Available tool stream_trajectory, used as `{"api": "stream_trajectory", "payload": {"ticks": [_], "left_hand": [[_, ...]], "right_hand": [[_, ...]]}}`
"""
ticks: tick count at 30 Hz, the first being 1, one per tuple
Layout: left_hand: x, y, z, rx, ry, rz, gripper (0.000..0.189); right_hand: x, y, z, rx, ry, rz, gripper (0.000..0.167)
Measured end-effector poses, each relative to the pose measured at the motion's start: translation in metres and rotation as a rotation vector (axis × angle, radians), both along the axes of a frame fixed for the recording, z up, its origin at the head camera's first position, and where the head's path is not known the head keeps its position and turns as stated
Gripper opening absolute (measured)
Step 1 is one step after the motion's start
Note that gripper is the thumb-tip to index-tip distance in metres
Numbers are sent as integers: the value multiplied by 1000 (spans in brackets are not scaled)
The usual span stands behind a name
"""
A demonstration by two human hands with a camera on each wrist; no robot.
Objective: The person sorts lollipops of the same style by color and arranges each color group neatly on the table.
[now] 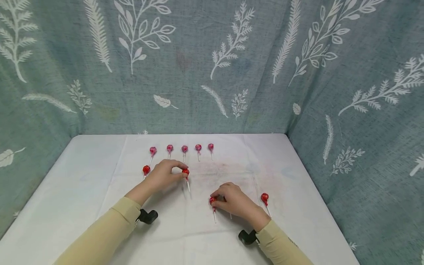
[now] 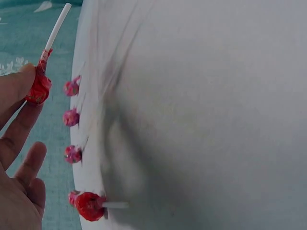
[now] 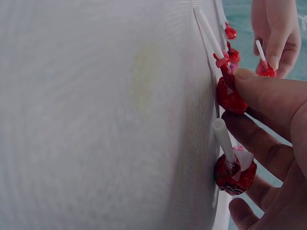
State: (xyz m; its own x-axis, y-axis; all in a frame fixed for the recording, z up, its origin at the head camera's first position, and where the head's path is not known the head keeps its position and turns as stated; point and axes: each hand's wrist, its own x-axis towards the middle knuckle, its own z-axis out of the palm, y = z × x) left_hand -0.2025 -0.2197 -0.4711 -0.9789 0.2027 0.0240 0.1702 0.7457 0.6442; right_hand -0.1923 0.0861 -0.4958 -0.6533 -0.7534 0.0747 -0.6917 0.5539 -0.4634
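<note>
My left hand [image 1: 162,176] pinches a red-wrapped lollipop [image 1: 186,172] by its round head, between thumb and forefinger. In the left wrist view this lollipop [image 2: 39,88] is held over the table with its white stick pointing away from the fingers. Nearer the front, my right hand [image 1: 236,201] pinches the head of another red lollipop [image 1: 212,201], close over the cloth. A further red lollipop [image 3: 235,175] is beside the right fingers in the right wrist view; in the head view the hand hides its head and only the stick shows.
Several pink lollipops [image 1: 184,148] lie in a row across the back of the white table [image 1: 198,243]. One red lollipop [image 1: 146,169] lies left of the left hand, another [image 1: 264,198] right of the right hand. A patterned grey-green curtain [image 1: 185,73] stands behind.
</note>
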Motion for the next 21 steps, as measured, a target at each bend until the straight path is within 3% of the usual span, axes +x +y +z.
{"api": "stream_trajectory", "payload": {"ticks": [13,21], "left_hand": [[-27,-18,1,-96,12,-32,28],[-41,-25,-6,-145,0,-50,29]], "right_hand": [[-1,1,0,-2,-9,-8,26],[-1,2,-2,-3,-27,-19,27]]}}
